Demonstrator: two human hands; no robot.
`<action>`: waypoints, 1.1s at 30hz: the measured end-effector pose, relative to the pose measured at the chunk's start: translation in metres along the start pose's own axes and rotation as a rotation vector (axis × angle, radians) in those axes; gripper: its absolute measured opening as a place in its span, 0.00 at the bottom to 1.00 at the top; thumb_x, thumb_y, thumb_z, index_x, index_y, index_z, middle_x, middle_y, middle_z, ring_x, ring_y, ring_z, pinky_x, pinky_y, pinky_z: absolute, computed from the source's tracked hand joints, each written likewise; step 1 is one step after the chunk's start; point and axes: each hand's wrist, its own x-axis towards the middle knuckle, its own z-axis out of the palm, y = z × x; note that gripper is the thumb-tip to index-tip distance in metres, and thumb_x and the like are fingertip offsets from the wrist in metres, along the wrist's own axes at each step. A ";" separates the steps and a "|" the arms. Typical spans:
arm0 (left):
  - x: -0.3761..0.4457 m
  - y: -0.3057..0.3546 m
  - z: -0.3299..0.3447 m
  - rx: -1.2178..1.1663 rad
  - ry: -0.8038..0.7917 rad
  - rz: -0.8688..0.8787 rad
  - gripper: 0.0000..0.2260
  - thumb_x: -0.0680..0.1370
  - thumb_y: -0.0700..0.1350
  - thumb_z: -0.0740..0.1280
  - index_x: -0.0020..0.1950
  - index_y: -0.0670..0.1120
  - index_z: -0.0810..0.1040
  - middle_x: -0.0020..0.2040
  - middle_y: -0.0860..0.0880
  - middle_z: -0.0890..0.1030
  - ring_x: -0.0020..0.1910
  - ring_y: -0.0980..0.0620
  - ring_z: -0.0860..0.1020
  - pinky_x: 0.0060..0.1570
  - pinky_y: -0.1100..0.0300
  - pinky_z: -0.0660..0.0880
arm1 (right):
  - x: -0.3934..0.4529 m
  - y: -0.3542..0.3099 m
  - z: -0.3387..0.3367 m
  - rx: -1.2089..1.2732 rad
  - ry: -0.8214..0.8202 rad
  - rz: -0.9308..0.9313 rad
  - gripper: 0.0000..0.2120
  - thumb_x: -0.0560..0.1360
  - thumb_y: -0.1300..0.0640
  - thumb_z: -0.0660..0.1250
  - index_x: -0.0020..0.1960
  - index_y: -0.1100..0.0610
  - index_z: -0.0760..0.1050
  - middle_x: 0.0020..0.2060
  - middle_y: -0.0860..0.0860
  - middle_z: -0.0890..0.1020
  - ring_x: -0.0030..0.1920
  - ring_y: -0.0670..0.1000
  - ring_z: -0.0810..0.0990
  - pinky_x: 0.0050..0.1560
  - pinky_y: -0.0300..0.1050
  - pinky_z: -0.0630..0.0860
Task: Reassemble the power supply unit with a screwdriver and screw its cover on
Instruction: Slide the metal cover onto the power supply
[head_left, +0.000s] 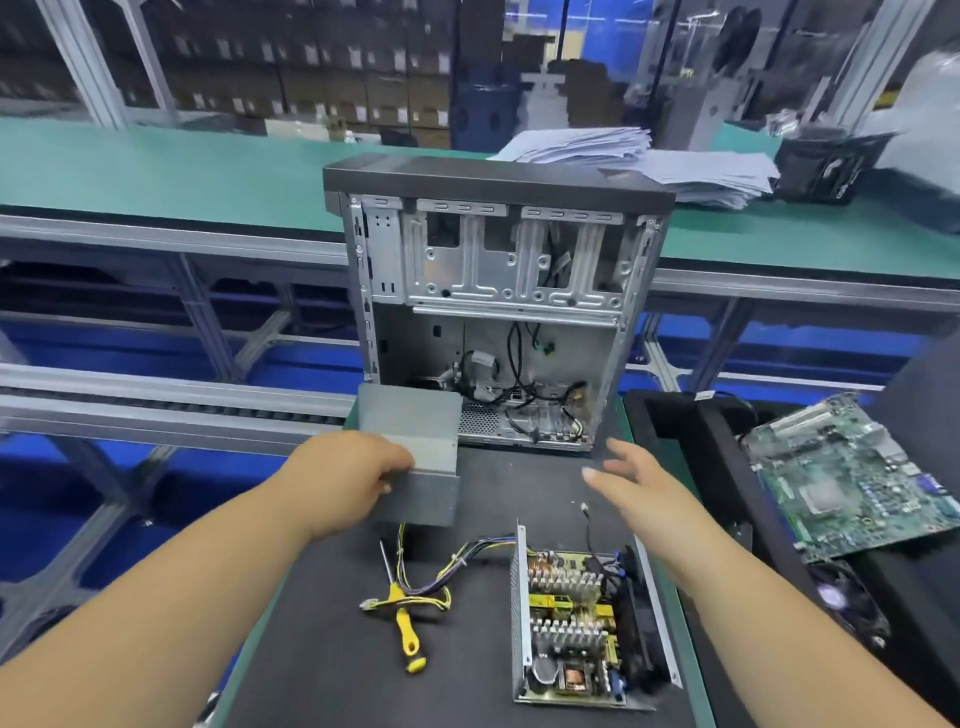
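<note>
Two hands are working over the dark bench mat (332, 649) — the left hand (348, 480) is gripping the bent grey sheet-metal cover (415, 457) at its near-left edge, fingers curled round it, while the right hand (631, 480) is hovering with fingers spread, holding nothing. The cover is sitting at the far left of the mat, just in front of the open silver-and-black computer case (493, 291). The open metal power supply tray (582, 623), with its exposed yellow-and-copper circuit parts, is lying nearer the person and to the right, well apart from the cover, long axis running away from the camera. So the cover is having to travel back and rightward to land on the tray; the right hand is nearer the tray and looks placed to steady or receive it. The yellow-handled screwdriver (402, 618) is lying untouched between them, shaft pointing away, crossing the bundle of yellow and purple wires (441, 577) trailing from the tray. Cover not yet seated, no screws visible — task looking early. A green circuit board (852, 478) is resting on black foam at the right.
</note>
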 end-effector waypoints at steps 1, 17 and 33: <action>0.005 -0.002 0.008 -0.023 0.013 0.013 0.14 0.78 0.47 0.63 0.62 0.59 0.74 0.60 0.58 0.79 0.59 0.50 0.76 0.54 0.55 0.74 | 0.001 0.005 0.000 -0.017 0.013 0.016 0.29 0.77 0.43 0.66 0.75 0.42 0.61 0.69 0.43 0.71 0.57 0.45 0.72 0.57 0.46 0.67; 0.087 0.032 0.085 -0.005 0.112 -0.032 0.15 0.75 0.38 0.63 0.57 0.54 0.77 0.50 0.50 0.80 0.50 0.45 0.78 0.40 0.57 0.70 | 0.004 0.057 -0.023 -0.510 0.047 0.166 0.22 0.78 0.42 0.64 0.69 0.49 0.72 0.64 0.50 0.74 0.59 0.50 0.76 0.59 0.47 0.72; 0.019 0.066 0.092 -0.452 0.144 -0.087 0.18 0.73 0.61 0.68 0.59 0.55 0.72 0.51 0.57 0.76 0.53 0.53 0.74 0.51 0.59 0.71 | 0.025 0.075 -0.007 -0.697 -0.059 0.177 0.13 0.81 0.51 0.56 0.53 0.58 0.75 0.45 0.56 0.80 0.51 0.59 0.80 0.48 0.46 0.74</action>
